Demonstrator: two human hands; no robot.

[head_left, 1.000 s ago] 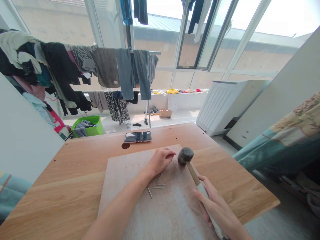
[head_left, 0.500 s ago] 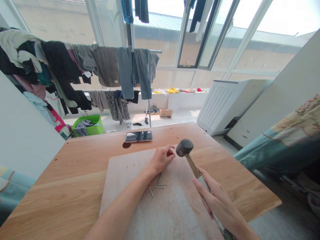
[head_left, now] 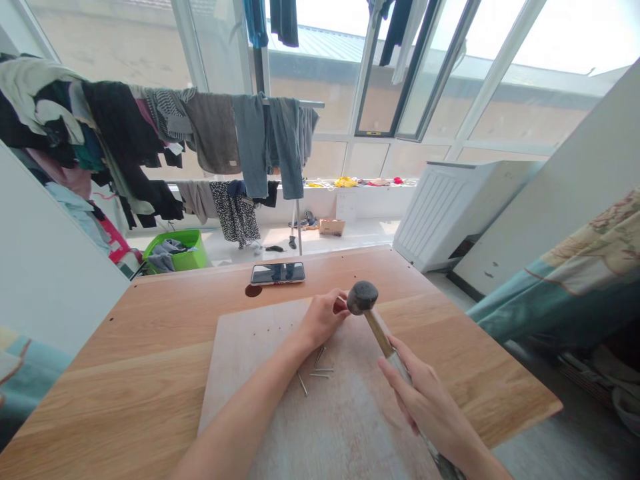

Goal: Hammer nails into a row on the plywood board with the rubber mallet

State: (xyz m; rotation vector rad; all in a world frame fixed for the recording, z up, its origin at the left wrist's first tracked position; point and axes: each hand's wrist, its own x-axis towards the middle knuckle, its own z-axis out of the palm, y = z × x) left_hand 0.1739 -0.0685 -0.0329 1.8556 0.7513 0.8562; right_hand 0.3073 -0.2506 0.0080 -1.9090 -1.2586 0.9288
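My right hand [head_left: 425, 393] is wrapped round the handle of a rubber mallet [head_left: 379, 331]. The black mallet head hangs right beside the fingertips of my left hand [head_left: 323, 319], covering part of them. My left hand is closed in a pinch near the far edge of a pale wooden board [head_left: 310, 427]; what sits between thumb and finger is hidden. Several loose nails [head_left: 320, 375] lie on the board beside my left wrist. Farther left, a row of small dots [head_left: 268, 329] marks the board; I cannot tell whether they are nail heads or holes.
The board lies on a wooden table [head_left: 140, 373]. A phone [head_left: 277, 273] rests at the table's far side, beside a round dark hole [head_left: 253, 291]. Beyond stand a clothes rack with laundry [head_left: 215, 133], a green basket [head_left: 200, 253] and a white cabinet-like unit [head_left: 435, 207]. A curtain [head_left: 560, 287] hangs at right.
The mallet head has shifted slightly left and down, closer to my left fingertips, and my right hand has moved left with it. My left hand stays nearly in place.
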